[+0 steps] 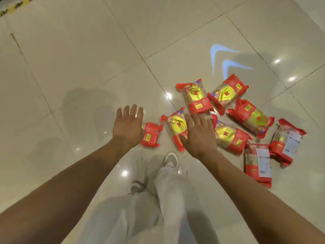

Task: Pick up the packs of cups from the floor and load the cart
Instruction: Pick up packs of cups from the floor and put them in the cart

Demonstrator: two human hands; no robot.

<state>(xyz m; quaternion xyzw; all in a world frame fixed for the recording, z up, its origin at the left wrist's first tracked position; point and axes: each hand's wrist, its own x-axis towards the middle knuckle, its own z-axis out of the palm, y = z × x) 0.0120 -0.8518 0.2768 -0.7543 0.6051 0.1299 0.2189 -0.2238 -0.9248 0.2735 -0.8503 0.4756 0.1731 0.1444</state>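
Observation:
Several red and yellow packs of cups lie scattered on the tiled floor, right of centre. My left hand (128, 125) is stretched out with straight fingers and holds nothing; it covers part of the leftmost pack (152, 135). My right hand (198, 133) is also spread flat, above a pack with a yellow label (176, 126) and the pack to its right (230, 137). More packs lie behind (197, 97) and to the right (287, 142). No cart is in view.
Glossy beige floor tiles (79, 59) stretch to the left and back. My legs in pale trousers and grey shoes (170, 160) stand just before the packs. A blue arrow of light (226, 62) falls on the floor behind them. A yellow-black strip (12, 6) runs at the top left.

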